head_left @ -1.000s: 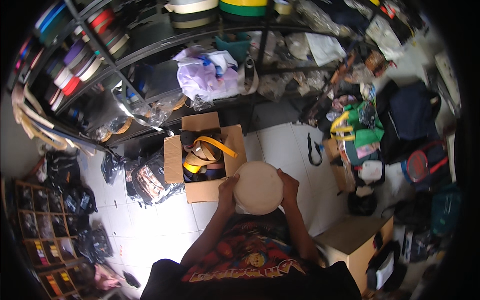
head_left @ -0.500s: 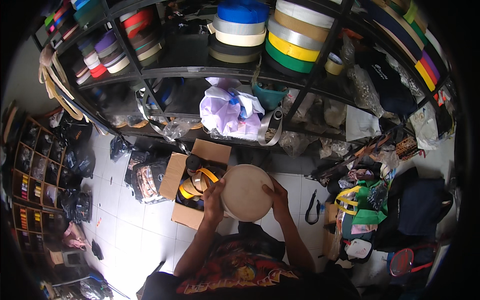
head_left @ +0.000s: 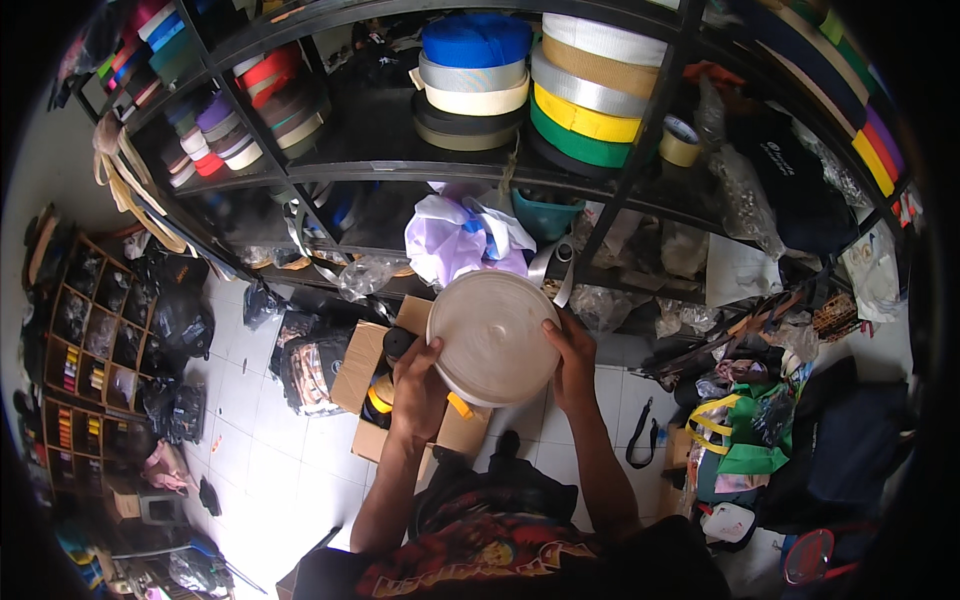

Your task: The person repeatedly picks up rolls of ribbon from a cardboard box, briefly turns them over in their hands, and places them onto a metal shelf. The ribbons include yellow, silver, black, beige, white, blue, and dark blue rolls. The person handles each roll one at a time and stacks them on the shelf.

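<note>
A wide, flat, off-white webbing roll [head_left: 495, 335], with faint rings on its upper face, is held up in front of the shelves. My left hand [head_left: 418, 395] grips its left edge, thumb on top. On the opposite edge my right hand [head_left: 572, 360] holds it the same way, fingers hidden beneath. Below and left of the roll, on the floor, stands an open cardboard box [head_left: 357, 365]. Inside the box are a black spool [head_left: 398, 343] and yellow strapping [head_left: 380, 392], partly covered by my left hand.
Black shelving [head_left: 370, 168] spans the far side, with stacked webbing rolls [head_left: 475, 95], a teal pot [head_left: 547, 212] and a lilac bundle [head_left: 450, 240]. A thread rack [head_left: 85, 370] stands at left. Bags [head_left: 750, 430] pile up at right; a black strap [head_left: 642, 435] lies on the tiles.
Both hands have raised the webbing roll toward the shelves, and it looks larger. It now covers part of the lilac bundle's lower edge. The view has shifted slightly.
</note>
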`<state>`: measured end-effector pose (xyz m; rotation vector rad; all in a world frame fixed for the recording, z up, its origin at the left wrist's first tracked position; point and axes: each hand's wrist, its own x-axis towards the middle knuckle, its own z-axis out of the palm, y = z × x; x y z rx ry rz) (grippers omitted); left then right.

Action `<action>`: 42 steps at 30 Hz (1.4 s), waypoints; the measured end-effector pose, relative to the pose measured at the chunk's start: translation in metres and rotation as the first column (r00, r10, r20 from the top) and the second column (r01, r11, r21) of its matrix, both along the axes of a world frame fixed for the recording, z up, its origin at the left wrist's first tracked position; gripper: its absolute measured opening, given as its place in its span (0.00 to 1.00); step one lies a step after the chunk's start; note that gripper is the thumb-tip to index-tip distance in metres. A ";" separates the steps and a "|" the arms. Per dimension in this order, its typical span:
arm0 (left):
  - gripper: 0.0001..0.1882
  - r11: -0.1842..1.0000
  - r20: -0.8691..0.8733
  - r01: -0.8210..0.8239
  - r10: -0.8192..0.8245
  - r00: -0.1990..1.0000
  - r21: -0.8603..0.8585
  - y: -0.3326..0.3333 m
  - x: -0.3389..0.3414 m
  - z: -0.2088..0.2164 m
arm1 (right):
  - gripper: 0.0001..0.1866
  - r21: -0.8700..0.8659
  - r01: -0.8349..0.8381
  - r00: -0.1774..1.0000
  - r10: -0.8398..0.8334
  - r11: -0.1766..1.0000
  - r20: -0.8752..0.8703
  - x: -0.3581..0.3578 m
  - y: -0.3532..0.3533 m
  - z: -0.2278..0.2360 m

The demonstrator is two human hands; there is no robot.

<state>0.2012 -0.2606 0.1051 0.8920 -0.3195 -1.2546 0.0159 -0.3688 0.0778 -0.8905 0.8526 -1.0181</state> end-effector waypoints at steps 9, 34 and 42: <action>0.27 0.992 -0.135 0.088 -0.099 0.986 -0.089 -0.005 0.038 0.026 | 0.41 -0.097 -0.164 0.984 0.170 0.982 0.048 0.001 0.017 0.050; 0.47 0.823 0.646 0.203 0.237 0.725 -0.530 -0.195 0.134 0.187 | 0.38 -0.486 0.217 0.968 -0.122 0.847 0.218 0.141 -0.134 0.231; 0.59 0.879 0.852 0.288 0.213 0.478 -0.381 -0.264 0.161 0.198 | 0.38 -0.673 -0.022 0.971 -0.144 0.740 -0.191 0.137 -0.202 0.251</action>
